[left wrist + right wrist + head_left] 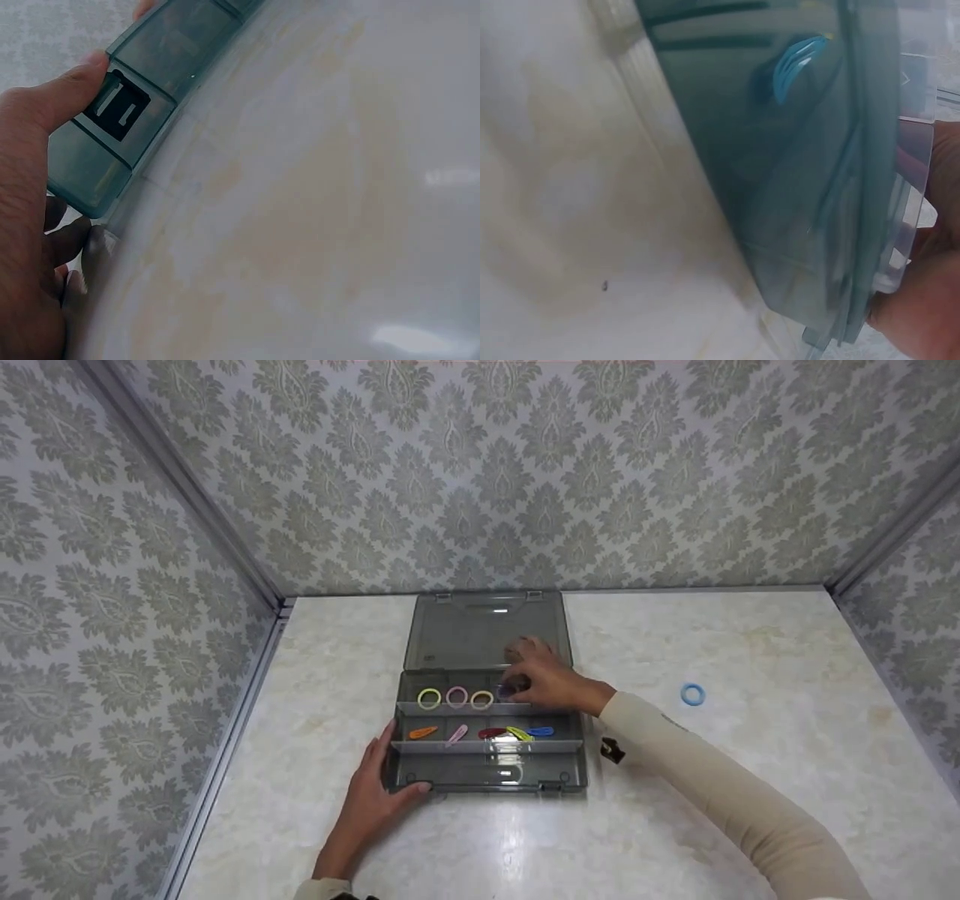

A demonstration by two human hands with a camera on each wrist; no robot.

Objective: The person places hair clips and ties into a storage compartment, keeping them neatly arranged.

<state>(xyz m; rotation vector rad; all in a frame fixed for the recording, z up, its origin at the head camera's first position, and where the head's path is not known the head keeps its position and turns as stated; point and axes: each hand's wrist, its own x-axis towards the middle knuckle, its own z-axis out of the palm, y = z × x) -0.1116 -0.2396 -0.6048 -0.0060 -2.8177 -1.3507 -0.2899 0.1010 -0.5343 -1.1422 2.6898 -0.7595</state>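
A smoky grey plastic organizer box (487,789) lies with its lid (487,634) folded back. My left hand (375,795) grips its front left corner, thumb on the front wall and fingers along the side. Inside the back compartment, my right hand (551,679) has its fingers curled at a purplish hair tie (503,690), partly hidden by them. Left of it stand a yellow hair tie (429,699), a pink hair tie (457,697) and a beige hair tie (481,700). The middle compartment holds several snap hair clips, including an orange clip (423,733) and a blue clip (541,731).
A blue hair tie (692,694) lies on the marbled table (780,675), right of the box. A small black object (612,750) shows beside the right sleeve. Thin dividers (487,746) separate the box's compartments. Patterned walls (487,472) enclose the table's back and sides.
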